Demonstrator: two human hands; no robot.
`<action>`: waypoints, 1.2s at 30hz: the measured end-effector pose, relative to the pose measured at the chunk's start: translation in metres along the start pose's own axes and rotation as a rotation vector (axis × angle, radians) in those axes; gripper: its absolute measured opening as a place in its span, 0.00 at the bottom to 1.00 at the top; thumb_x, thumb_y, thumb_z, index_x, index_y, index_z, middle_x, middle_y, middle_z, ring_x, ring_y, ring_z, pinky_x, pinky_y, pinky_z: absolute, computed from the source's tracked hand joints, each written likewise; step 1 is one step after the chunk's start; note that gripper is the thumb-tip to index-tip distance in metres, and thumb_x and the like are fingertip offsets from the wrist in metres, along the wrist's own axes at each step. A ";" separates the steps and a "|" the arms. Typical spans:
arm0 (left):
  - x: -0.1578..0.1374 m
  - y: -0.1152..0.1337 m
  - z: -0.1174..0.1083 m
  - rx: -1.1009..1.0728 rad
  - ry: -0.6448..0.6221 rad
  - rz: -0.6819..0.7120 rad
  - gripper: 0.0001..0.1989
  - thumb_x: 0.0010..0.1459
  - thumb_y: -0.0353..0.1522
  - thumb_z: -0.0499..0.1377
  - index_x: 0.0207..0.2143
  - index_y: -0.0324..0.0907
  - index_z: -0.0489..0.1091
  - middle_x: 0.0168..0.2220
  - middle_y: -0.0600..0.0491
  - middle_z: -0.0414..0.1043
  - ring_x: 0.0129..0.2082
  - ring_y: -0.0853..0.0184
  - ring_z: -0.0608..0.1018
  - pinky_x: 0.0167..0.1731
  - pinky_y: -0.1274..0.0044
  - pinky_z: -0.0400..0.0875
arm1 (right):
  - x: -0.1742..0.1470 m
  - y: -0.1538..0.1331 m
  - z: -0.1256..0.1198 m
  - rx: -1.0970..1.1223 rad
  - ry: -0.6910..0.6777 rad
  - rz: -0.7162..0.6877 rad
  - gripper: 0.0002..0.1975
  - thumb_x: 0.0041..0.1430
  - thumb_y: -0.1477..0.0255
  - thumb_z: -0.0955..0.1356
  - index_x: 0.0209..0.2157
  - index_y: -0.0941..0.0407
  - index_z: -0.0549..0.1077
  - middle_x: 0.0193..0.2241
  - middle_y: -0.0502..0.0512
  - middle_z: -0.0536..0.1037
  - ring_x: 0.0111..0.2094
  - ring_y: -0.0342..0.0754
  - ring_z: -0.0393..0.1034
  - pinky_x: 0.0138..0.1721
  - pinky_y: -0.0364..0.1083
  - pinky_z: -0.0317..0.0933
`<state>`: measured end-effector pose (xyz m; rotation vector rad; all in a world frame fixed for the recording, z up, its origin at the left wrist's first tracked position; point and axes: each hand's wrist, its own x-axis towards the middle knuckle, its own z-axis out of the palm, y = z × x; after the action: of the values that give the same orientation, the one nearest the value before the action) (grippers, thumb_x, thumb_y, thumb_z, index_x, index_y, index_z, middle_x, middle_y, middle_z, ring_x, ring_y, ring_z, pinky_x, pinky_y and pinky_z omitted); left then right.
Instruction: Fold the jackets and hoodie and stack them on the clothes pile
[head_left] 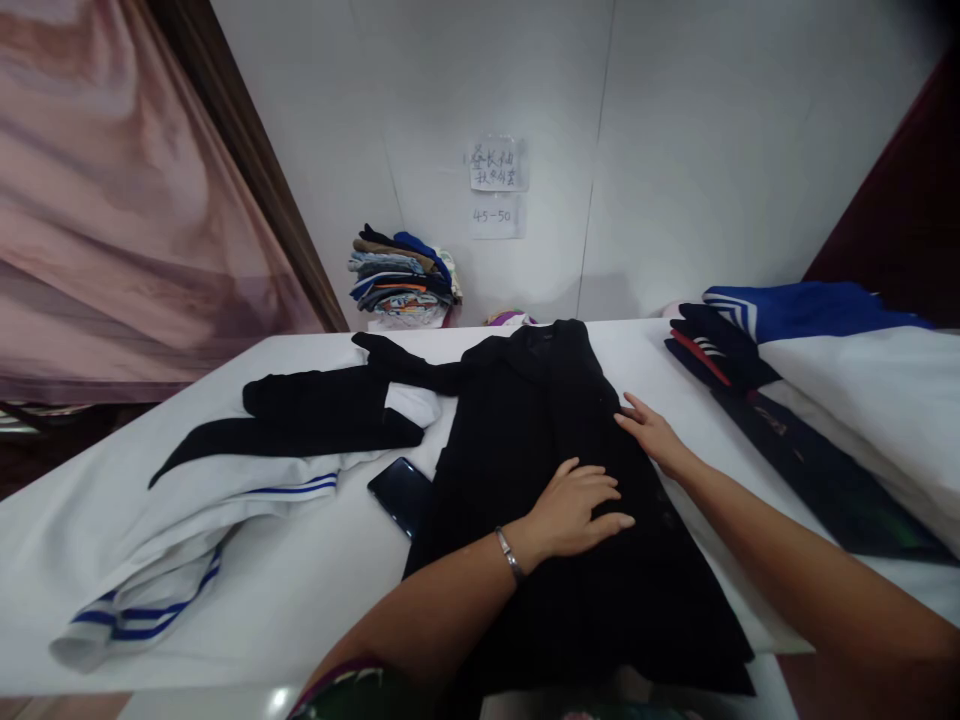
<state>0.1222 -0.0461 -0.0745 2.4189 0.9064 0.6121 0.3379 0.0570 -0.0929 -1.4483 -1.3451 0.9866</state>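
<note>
A long black coat (510, 430) lies spread on the white table, its collar at the far end and one sleeve reaching out to the left. My left hand (579, 508), with a silver bracelet at the wrist, rests flat on the front of the coat, fingers spread. At the coat's right edge, my right hand (651, 432) touches the black cloth with its fingertips, the fingers stretched out and apart. Neither hand grips the fabric. The coat's other sleeve is hard to make out against the dark cloth.
Left of the coat lie a dark phone (401, 495) and a white-and-black garment with blue stripes (285, 485). A stack of folded clothes (405, 275) stands at the back by the wall. More garments (817, 350) are piled on the right of the white table (292, 620).
</note>
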 end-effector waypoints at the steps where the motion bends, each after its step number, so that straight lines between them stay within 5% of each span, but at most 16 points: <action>1: 0.000 0.000 0.000 -0.006 0.015 0.000 0.18 0.62 0.46 0.54 0.47 0.46 0.72 0.53 0.52 0.72 0.60 0.63 0.66 0.64 0.63 0.46 | 0.002 -0.001 0.000 -0.025 0.025 -0.018 0.35 0.55 0.61 0.69 0.62 0.54 0.61 0.52 0.59 0.74 0.51 0.53 0.70 0.52 0.51 0.64; 7: 0.000 -0.002 0.002 -0.008 0.099 0.043 0.14 0.63 0.42 0.55 0.42 0.45 0.73 0.49 0.52 0.75 0.55 0.67 0.71 0.61 0.68 0.51 | 0.023 0.006 0.004 -0.139 0.078 -0.090 0.27 0.50 0.66 0.69 0.54 0.58 0.70 0.33 0.53 0.79 0.33 0.48 0.73 0.36 0.47 0.68; 11: 0.000 -0.001 0.002 -0.002 0.069 0.053 0.12 0.62 0.40 0.57 0.44 0.45 0.72 0.50 0.52 0.74 0.55 0.66 0.70 0.61 0.67 0.50 | 0.027 0.017 0.004 -0.185 0.105 -0.133 0.22 0.46 0.72 0.69 0.47 0.56 0.75 0.31 0.52 0.78 0.30 0.46 0.71 0.35 0.47 0.67; 17: 0.000 0.004 -0.001 0.025 0.015 0.031 0.15 0.61 0.40 0.57 0.48 0.45 0.70 0.51 0.52 0.73 0.56 0.65 0.69 0.63 0.67 0.48 | 0.023 0.001 -0.001 -0.255 0.142 -0.352 0.20 0.51 0.67 0.66 0.48 0.53 0.73 0.52 0.57 0.72 0.49 0.53 0.68 0.48 0.53 0.65; 22: 0.001 0.007 -0.005 0.027 -0.024 0.033 0.15 0.61 0.40 0.56 0.49 0.45 0.70 0.51 0.52 0.72 0.56 0.64 0.69 0.63 0.66 0.47 | 0.032 -0.017 0.006 -0.474 0.121 -0.651 0.10 0.56 0.67 0.64 0.35 0.51 0.77 0.52 0.56 0.73 0.56 0.54 0.62 0.59 0.57 0.54; 36: 0.002 0.004 -0.001 -0.002 -0.039 0.000 0.16 0.61 0.40 0.56 0.50 0.45 0.70 0.52 0.51 0.72 0.58 0.64 0.67 0.64 0.65 0.45 | 0.038 0.013 0.014 -0.768 0.095 -0.610 0.13 0.58 0.71 0.64 0.41 0.55 0.78 0.59 0.59 0.65 0.63 0.59 0.51 0.58 0.61 0.55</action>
<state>0.1252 -0.0472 -0.0704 2.4207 0.8899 0.5631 0.3312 0.0962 -0.1086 -1.4202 -2.0410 -0.0198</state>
